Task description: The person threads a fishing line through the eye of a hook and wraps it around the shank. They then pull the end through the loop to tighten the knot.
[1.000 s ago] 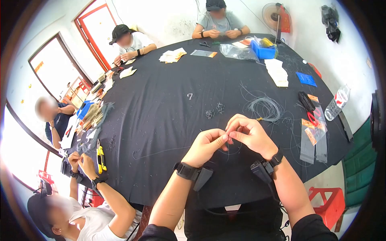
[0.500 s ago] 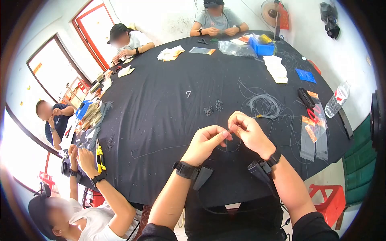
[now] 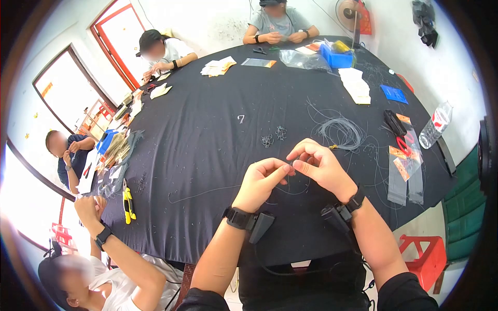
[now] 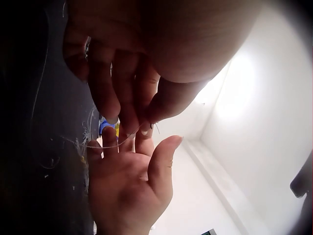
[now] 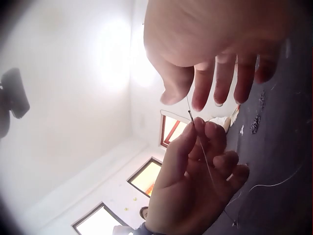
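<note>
Near the table's front edge, my left hand (image 3: 258,185) pinches a tiny dark pin-like piece (image 5: 190,116) between thumb and fingertip. A thin clear line (image 5: 205,157) runs from this piece down across the left palm, and its tail (image 3: 207,194) trails leftward over the black cloth. My right hand (image 3: 328,170) is close against the left one, its fingertips right by the piece. Thumb and index finger of that right hand (image 4: 128,188) stand apart, with its other fingers loosely extended.
Beyond my hands lie two small dark clumps (image 3: 267,140) and a coil of clear line (image 3: 342,133). Red-handled scissors (image 3: 402,144), plastic bags (image 3: 397,181) and a water bottle (image 3: 436,126) are on the right. Yellow pliers (image 3: 128,203) lie left, beside a seated person (image 3: 104,282).
My right thumb and fingers have come apart from the piece, which stays in my left pinch. Both hands have shifted slightly. The person at left has raised a forearm across.
</note>
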{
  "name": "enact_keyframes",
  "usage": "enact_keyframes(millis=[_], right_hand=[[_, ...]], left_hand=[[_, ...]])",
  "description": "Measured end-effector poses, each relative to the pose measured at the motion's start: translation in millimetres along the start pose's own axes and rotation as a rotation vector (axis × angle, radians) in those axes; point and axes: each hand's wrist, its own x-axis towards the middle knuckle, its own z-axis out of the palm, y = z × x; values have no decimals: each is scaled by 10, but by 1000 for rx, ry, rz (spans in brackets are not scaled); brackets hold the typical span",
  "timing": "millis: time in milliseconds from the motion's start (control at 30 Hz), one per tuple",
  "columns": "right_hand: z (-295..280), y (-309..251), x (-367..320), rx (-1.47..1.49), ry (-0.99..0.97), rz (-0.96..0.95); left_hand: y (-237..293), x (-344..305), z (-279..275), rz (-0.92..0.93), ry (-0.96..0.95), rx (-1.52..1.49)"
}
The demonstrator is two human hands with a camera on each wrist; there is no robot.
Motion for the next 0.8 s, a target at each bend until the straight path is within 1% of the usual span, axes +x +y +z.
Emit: enact_keyframes(millis=[133,200,300,400,533,700,800], right_hand=[[11,38,8,3,9,5],[22,80,18,44,45,3],[12,115,25,50,78,-17],[28,106,20,12,116,-37],[60,68,6,-105,177,-66],[76,91,3,-105,178,-61],[89,70,0,-97,175,-60]], left_hand=[[7,-1,8,8,-16,37],[12,-1,2,8,-36,58],[-25,6,4,-5,7,-21],[61,-12,71,-104,54,-219],[8,-18,75,-122,54,-216],[-1,-22,60,-124,77,-132],[-51,-23,27,-128,65,-178]])
